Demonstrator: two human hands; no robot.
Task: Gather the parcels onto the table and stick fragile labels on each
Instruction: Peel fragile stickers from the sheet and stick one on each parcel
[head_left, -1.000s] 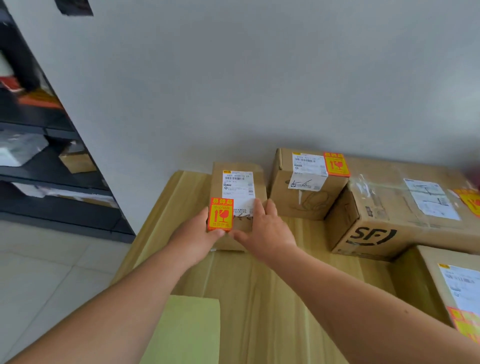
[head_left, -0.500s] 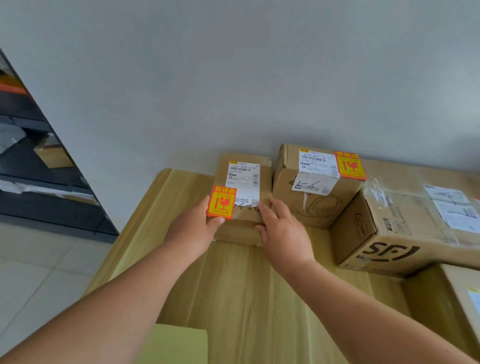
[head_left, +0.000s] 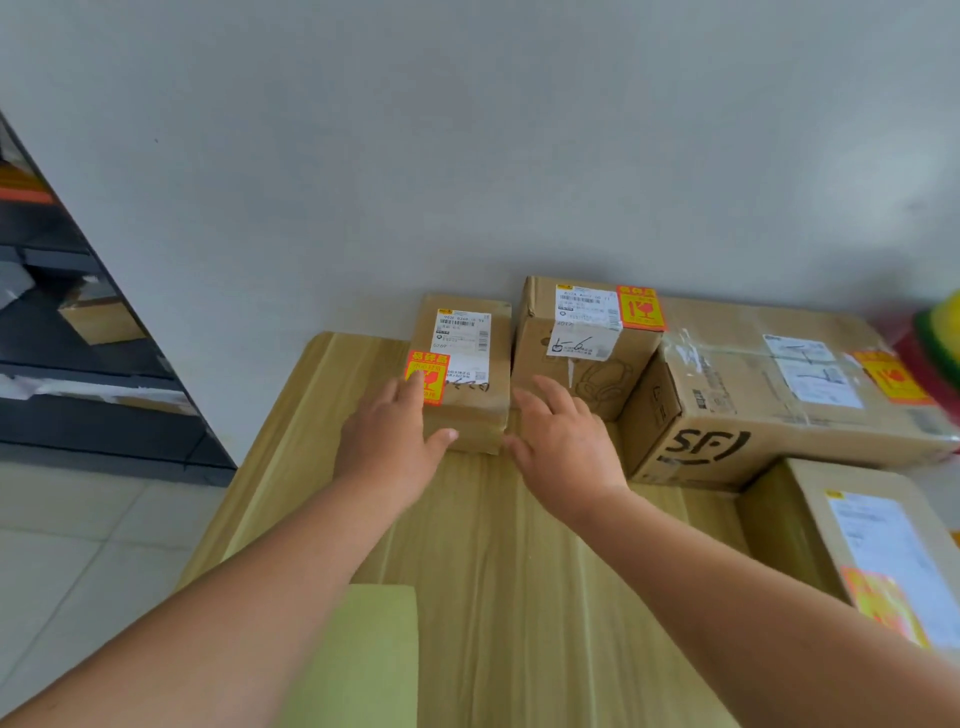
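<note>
A small cardboard parcel (head_left: 475, 364) stands at the back of the wooden table (head_left: 498, 571) against the wall, with a white shipping label and an orange fragile label (head_left: 428, 371) on its near left corner. My left hand (head_left: 392, 447) lies spread against that corner, fingertips on the fragile label, thumb along the parcel's front. My right hand (head_left: 563, 447) hovers open just right of the parcel, holding nothing. Next to it stands a taller parcel (head_left: 582, 353) with its own fragile label (head_left: 640, 307).
A large SF box (head_left: 779, 405) with a fragile label lies at the right. Another labelled box (head_left: 872, 551) sits at the near right edge. A green sheet (head_left: 363, 654) lies on the table near me. Dark shelving (head_left: 78, 353) with parcels stands at the left.
The small parcel has slid back to the wall beside the taller parcel. My right hand has come off it and spread open; my left hand has flattened on its labelled corner.
</note>
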